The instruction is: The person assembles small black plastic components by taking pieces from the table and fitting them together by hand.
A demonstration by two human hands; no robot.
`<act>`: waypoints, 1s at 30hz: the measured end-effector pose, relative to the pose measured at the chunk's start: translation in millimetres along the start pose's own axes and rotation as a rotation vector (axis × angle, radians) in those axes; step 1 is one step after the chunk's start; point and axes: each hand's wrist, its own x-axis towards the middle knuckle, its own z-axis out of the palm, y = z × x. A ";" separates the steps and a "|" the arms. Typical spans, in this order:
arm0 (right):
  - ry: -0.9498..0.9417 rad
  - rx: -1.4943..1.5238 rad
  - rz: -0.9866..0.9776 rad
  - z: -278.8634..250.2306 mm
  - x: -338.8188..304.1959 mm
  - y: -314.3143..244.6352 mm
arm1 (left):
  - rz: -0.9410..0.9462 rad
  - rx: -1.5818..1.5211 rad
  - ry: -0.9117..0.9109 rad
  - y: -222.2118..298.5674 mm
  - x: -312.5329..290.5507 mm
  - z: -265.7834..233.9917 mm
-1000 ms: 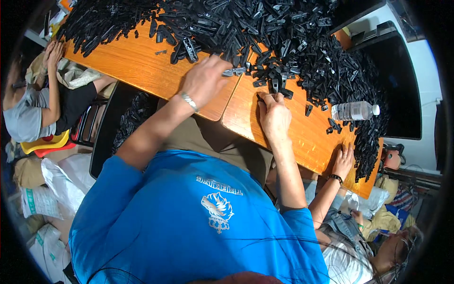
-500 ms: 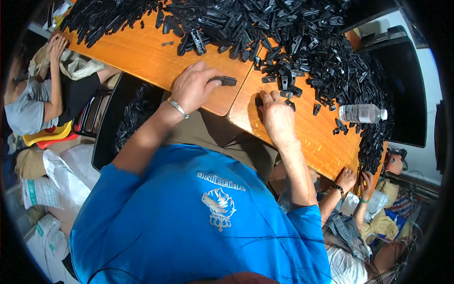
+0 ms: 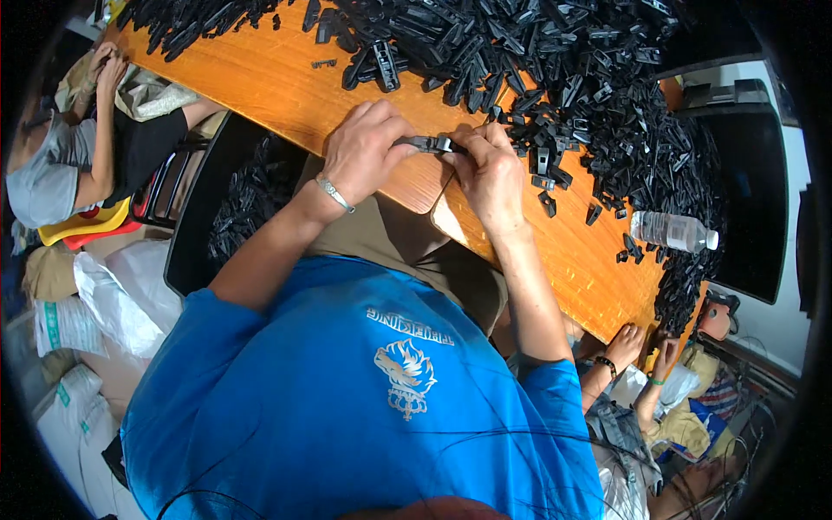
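Observation:
My left hand [image 3: 362,149] pinches a long black plastic piece [image 3: 419,141] between thumb and fingers, above the near edge of the orange wooden table [image 3: 277,95]. Against its right end my right hand [image 3: 496,186] holds a small black plastic part [image 3: 445,146], its fingertips closed round it. The two pieces touch, but whether they are joined I cannot tell. Just right of my right hand lies a heap of small black parts [image 3: 598,130]. Beyond both hands spreads a heap of longer black pieces [image 3: 433,43].
A clear plastic bottle [image 3: 674,231] lies on its side at the right. Left of my lap stands a black bin [image 3: 192,247] with black pieces inside. One person [image 3: 52,182] sits at the far left; another person's hands [image 3: 622,348] are at the table's right end.
My right hand has lifted from the table and come left with a small part, meeting the long piece in my left hand. The view has shifted slightly.

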 end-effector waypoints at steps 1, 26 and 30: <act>-0.012 0.003 0.006 -0.4 0.9 4.0 | 0.001 -0.005 -0.003 0.1 0.2 0.1; -0.120 -0.405 -0.054 -55.2 -18.8 47.8 | 0.241 0.324 0.000 -23.2 19.7 -103.5; -0.191 -0.515 -0.073 -51.4 -6.5 44.7 | 0.339 0.446 -0.054 -37.6 64.1 -62.9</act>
